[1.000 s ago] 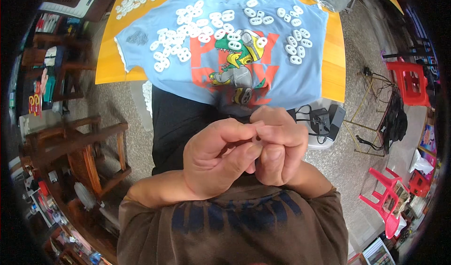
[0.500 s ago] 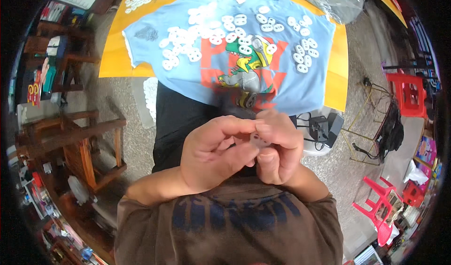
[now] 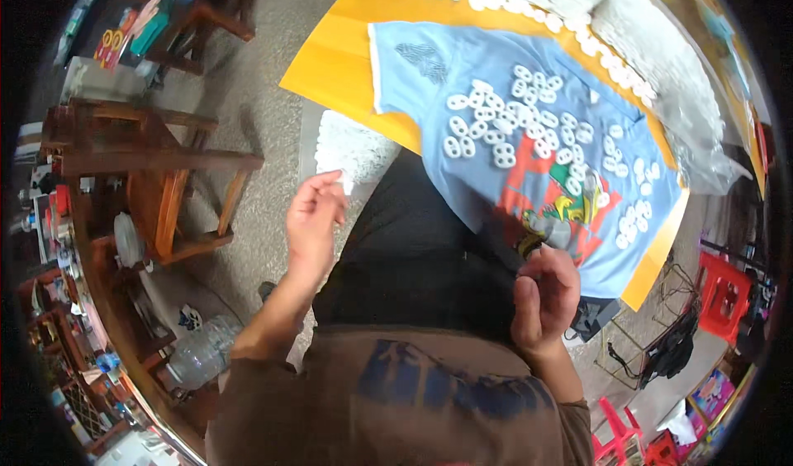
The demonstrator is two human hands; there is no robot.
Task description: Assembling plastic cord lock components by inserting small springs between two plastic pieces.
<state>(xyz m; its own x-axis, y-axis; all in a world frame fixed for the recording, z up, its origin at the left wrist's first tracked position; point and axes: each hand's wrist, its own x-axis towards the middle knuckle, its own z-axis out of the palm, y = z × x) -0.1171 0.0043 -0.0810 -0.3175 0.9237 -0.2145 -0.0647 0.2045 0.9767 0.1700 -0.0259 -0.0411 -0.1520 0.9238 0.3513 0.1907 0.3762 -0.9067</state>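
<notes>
The left hand [image 3: 314,218] is raised out to the side with its fingertips [image 3: 337,183] pinched shut on a small white scrap [image 3: 347,187], which pokes out just past the thumb and forefinger. It looks like thin paper or backing film: nearly weightless, limp, easy to crumple, and best held by an edge in a light pinch, as it is now. The right hand [image 3: 543,297] is curled in front of the body, its fingers bent toward the thumb around something small and dark [image 3: 529,247]; whether they truly grip it I cannot tell.

Just beyond the right fingertips lies a light blue T-shirt [image 3: 429,94], soft knit cloth spread flat, with a bright cartoon print [image 3: 562,206] in red, yellow and green. Scattered over it are many small white oval pieces [image 3: 496,131], each with two holes, flat and probably light and stiff enough to pick up singly by the rim. Under the shirt is a smooth yellow board [image 3: 339,61]. Beyond the left fingertips a patch of white lacy material [image 3: 355,148] lies on the speckled floor. Well out from the left hand stands wooden furniture [image 3: 157,177], and below it a clear plastic bottle [image 3: 202,350]. Far off past the right hand is a red plastic stool [image 3: 723,288].
</notes>
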